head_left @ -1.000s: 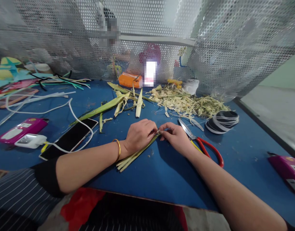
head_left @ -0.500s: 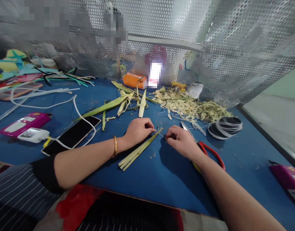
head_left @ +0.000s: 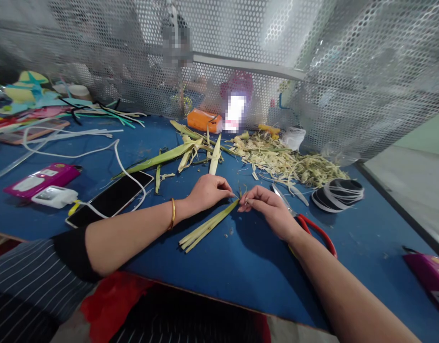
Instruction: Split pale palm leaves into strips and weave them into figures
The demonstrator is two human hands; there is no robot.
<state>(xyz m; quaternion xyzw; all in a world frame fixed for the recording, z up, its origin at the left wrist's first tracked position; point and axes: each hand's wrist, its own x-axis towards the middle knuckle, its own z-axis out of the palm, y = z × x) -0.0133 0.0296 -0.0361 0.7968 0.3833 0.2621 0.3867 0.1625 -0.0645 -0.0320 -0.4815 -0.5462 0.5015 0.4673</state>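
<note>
A bundle of thin pale-green stalks (head_left: 208,227) lies slanted on the blue table, its tied-looking tip pointing away from me. Close to that tip, my left hand (head_left: 210,192) has thumb and forefinger pinched on a fine white thread, which is hardly visible here. My right hand (head_left: 267,206) is at the other side of the tip, fingers curled and pinched on the thread, almost touching the stalks. Under my right wrist lie scissors (head_left: 314,228) with red handles, partly covered by the forearm.
A spool of white thread (head_left: 337,194) stands at the right, near a heap of shredded plant fibre (head_left: 276,155). Husk leaves (head_left: 162,159) lie farther back. On the left are a phone (head_left: 112,197), a white cable and a purple power strip (head_left: 42,180). Behind rises a perforated metal screen (head_left: 133,71).
My right hand has moved left to the stalks' tip, closing the gap to my left hand. The thread stretched between them before now barely shows. The view has shifted slightly.
</note>
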